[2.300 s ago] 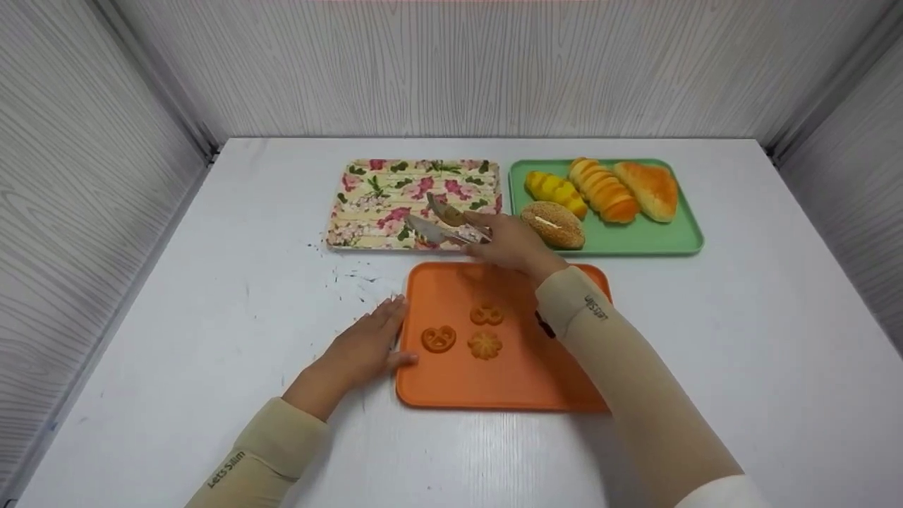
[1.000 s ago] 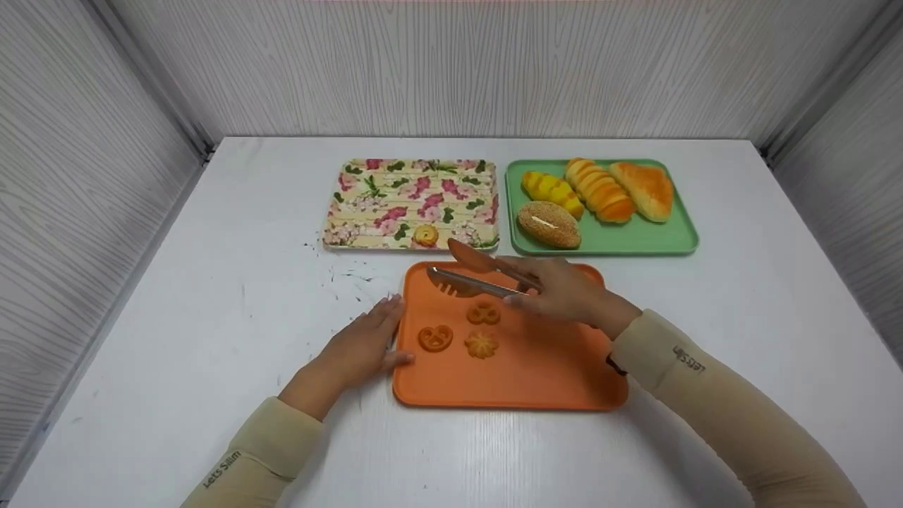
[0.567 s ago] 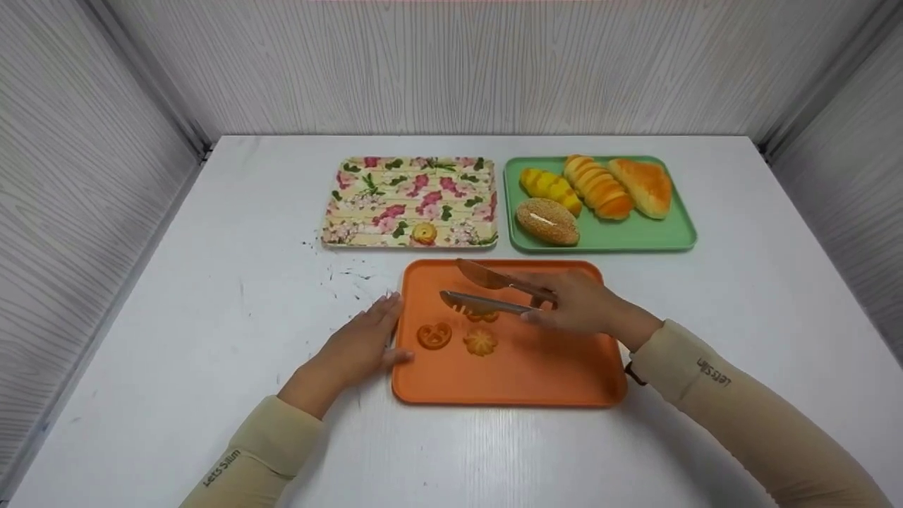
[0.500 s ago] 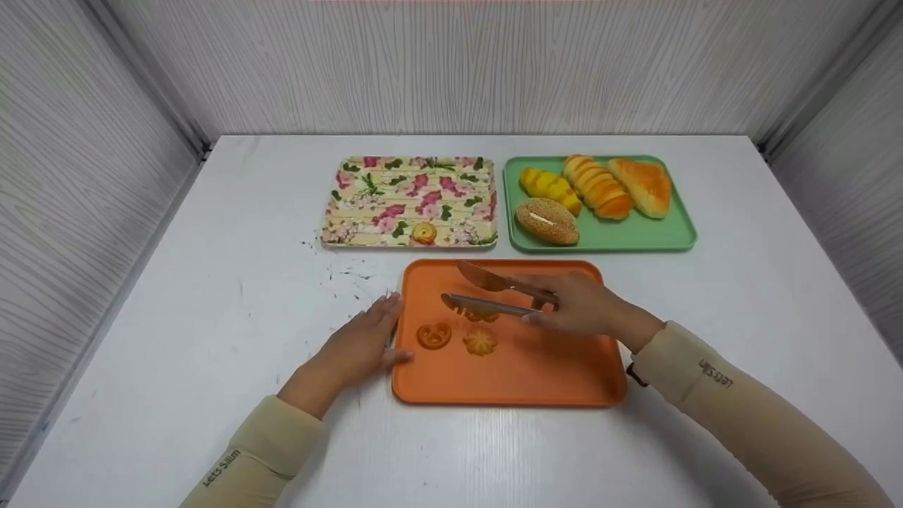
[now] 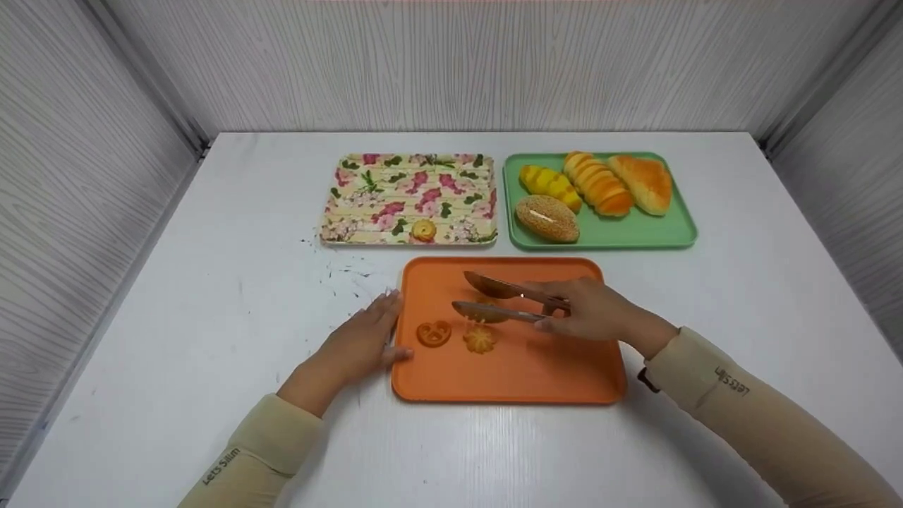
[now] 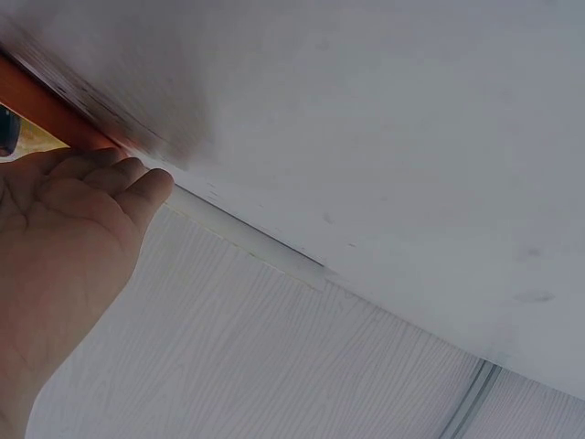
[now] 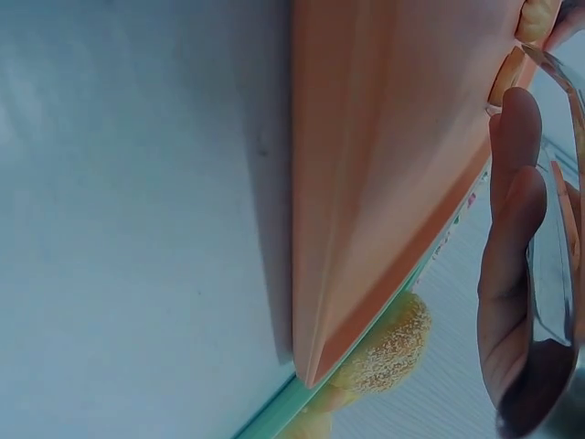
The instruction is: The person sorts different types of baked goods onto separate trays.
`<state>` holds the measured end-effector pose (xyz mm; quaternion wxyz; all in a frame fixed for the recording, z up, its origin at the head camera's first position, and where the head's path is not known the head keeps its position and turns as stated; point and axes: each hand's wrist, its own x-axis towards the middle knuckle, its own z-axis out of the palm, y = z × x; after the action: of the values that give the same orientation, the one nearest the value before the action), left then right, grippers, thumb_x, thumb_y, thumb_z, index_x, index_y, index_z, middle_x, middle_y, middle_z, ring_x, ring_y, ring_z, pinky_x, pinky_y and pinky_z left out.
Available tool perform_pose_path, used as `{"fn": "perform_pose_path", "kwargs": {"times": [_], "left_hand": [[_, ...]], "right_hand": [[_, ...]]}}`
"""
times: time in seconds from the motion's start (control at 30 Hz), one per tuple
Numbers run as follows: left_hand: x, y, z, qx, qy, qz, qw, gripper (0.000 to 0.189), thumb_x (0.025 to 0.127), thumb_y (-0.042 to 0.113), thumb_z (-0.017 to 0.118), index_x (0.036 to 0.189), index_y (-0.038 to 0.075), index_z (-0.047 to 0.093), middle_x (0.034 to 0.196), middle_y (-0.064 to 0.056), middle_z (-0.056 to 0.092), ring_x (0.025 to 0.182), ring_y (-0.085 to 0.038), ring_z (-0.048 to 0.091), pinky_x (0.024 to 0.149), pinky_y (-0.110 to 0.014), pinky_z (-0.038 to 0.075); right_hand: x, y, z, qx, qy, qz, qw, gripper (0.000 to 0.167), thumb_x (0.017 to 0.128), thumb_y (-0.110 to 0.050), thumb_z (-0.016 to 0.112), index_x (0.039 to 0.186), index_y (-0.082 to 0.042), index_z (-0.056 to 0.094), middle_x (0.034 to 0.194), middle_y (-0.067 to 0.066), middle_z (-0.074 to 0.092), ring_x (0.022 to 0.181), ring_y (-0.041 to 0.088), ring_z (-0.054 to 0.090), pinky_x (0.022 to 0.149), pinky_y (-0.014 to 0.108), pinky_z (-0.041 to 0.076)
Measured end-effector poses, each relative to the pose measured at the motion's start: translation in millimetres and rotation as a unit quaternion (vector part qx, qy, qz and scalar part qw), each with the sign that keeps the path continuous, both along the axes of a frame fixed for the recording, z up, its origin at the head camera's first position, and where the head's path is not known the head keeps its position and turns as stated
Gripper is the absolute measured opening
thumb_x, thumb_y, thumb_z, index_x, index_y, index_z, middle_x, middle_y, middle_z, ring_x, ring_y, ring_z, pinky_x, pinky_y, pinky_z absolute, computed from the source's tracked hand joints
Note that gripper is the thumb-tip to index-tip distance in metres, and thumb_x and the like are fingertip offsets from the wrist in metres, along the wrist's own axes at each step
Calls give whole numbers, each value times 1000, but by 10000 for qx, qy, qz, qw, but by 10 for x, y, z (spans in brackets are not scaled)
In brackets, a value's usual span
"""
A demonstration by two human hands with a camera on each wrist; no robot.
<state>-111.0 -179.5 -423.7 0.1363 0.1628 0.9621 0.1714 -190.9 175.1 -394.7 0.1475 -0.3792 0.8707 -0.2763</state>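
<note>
My right hand grips metal tongs over the orange tray, their two arms spread apart. The tips of the tongs lie over the rear pretzel-shaped cookie, which they mostly hide in the head view. Just in front of them is a flower-shaped cookie, with a second pretzel-shaped cookie to its left. My left hand lies against the tray's left edge, fingers extended and thumb over the rim. The right wrist view shows fingers curled along the tongs.
Behind, on the left, a floral tray bears one round cookie. Beside it stands a green tray with a sesame bun, a yellow bread, a ridged loaf and a triangular bread. Wood-grain walls surround the white table.
The tongs have come back from the floral tray, where a round cookie now shows, and lowered over the rear pretzel-shaped cookie on the orange tray. My left hand has stayed in place.
</note>
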Motion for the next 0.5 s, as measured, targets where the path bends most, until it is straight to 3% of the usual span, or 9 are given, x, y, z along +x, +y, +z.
{"fn": "perform_pose_path", "kwargs": {"times": [0.23,0.5], "left_hand": [[-4,2,6,5,-44,38,10000,91,89,50,59,152,1,13,157,-13,14,143,-29,12,113,-46,18],[-4,-10,-3,7,-30,58,10000,90,90,49,59,152,2,13,157,-13,13,143,-29,12,112,-47,19]], "right_hand": [[23,49,23,113,-97,-50,9999,56,90,-31,68,142,-27,48,92,-6,67,70,11,57,59,32,46],[22,78,5,26,-9,-32,10000,55,89,-27,69,140,-23,51,87,-6,68,65,10,54,56,29,45]]}}
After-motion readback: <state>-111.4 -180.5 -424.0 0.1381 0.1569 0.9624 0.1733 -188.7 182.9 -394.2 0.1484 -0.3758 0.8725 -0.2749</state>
